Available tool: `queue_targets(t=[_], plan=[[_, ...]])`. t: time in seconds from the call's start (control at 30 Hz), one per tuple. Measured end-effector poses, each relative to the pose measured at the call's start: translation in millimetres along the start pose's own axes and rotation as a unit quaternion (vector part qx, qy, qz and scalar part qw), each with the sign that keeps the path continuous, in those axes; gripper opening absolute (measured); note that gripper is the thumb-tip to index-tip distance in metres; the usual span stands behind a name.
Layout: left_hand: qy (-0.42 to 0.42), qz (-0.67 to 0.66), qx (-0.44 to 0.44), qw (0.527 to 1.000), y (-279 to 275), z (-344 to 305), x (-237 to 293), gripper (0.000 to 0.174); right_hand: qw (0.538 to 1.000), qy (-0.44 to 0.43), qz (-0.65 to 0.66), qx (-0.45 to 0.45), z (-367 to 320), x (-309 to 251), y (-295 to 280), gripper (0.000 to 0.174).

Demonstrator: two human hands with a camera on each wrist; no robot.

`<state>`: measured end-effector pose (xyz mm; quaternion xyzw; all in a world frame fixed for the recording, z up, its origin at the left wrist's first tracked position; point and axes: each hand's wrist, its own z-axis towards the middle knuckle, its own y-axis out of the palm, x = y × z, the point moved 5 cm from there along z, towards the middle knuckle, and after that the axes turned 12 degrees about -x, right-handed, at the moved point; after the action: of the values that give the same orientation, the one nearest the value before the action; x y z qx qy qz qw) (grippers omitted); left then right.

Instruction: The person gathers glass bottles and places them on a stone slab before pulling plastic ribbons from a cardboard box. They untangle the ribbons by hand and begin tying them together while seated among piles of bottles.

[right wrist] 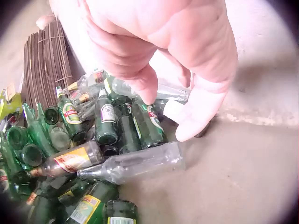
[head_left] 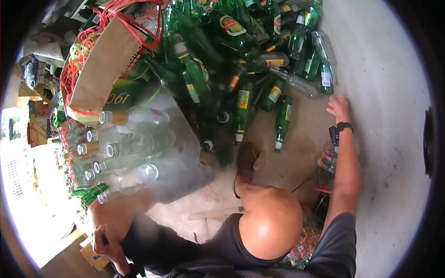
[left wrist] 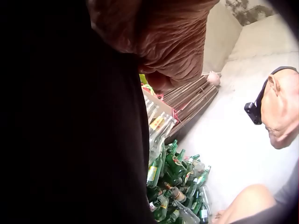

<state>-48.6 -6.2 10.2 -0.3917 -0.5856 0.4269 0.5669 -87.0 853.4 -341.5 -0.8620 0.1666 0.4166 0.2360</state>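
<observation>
A cardboard box [head_left: 104, 65] bound with red string [head_left: 76, 55].

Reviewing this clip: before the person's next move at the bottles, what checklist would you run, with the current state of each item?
1. Right hand free: ok, open and holding nothing, above the bottle pile.
2. Left hand free: cannot tell, it lies against dark clothing.
3. Nearest clear bottle reachable: ok, on its side at the pile's edge.
4. Broken glass near that hand: cannot tell, none shows.
5. Floor beside the pile bare: ok.
</observation>
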Motion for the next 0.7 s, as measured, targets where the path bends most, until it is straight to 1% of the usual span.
queue_targets(t=[0.07, 0.1, 0.17, 0.3, 0.37, 0.4, 0.43, 0.47, 0.5, 0.53, 0.63, 0.67, 0.7], plan=[[0.026, 0.005, 0.021, 0.999, -5, -5, -5, 0.007, 0.999, 0.01, -0.027, 0.021, -8, -9, -1, 0.081], [0.028, 0.011, 0.02, 0.999, 1, 6, -1, 0.007, 0.999, 0.013, -0.022, 0.019, 6, -6, 7, 0.081], [0.078, 0.056, 0.07, 0.993, 9, 10, 7, 0.007, 0.999, -0.005, -0.035, -0.001, 14, -20, 8, 0.079], [0.057, 0.041, 0.072, 0.995, 11, 9, 10, 0.006, 0.999, -0.001, -0.051, 0.005, 29, -25, 9, 0.08], [0.003, 0.009, 0.051, 0.999, 9, 10, 2, 0.003, 0.998, -0.021, -0.044, 0.038, 39, -25, 9, 0.055], [0.003, 0.013, 0.051, 0.999, 9, 13, 8, 0.003, 0.997, -0.035, -0.03, 0.061, 44, -23, 8, 0.051], [0.038, 0.037, 0.063, 0.997, 10, 16, 17, 0.002, 0.997, -0.033, -0.028, 0.056, 46, -20, 7, 0.051], [0.072, 0.061, 0.075, 0.993, 10, 18, 26, 0.002, 0.998, -0.045, 0.021, 0.03, 50, -21, 6, 0.049], [0.068, 0.068, 0.078, 0.992, 9, 19, 28, 0.002, 0.996, -0.058, 0.07, 0.003, 56, -22, 5, 0.047], [0.06, 0.072, 0.078, 0.992, 10, 19, 28, 0.003, 0.995, -0.053, 0.084, -0.018, 62, -22, 3, 0.045], [0.037, 0.081, 0.065, 0.994, 7, 19, 29, 0.004, 0.981, -0.073, 0.17, -0.061, 85, -13, -3, 0.052], [0.026, 0.081, 0.054, 0.995, 7, 19, 28, 0.004, 0.981, -0.069, 0.169, -0.065, 91, -9, -1, 0.052], [0.022, 0.084, 0.051, 0.995, 7, 19, 28, 0.004, 0.983, -0.062, 0.166, -0.053, 92, -8, -1, 0.056]])
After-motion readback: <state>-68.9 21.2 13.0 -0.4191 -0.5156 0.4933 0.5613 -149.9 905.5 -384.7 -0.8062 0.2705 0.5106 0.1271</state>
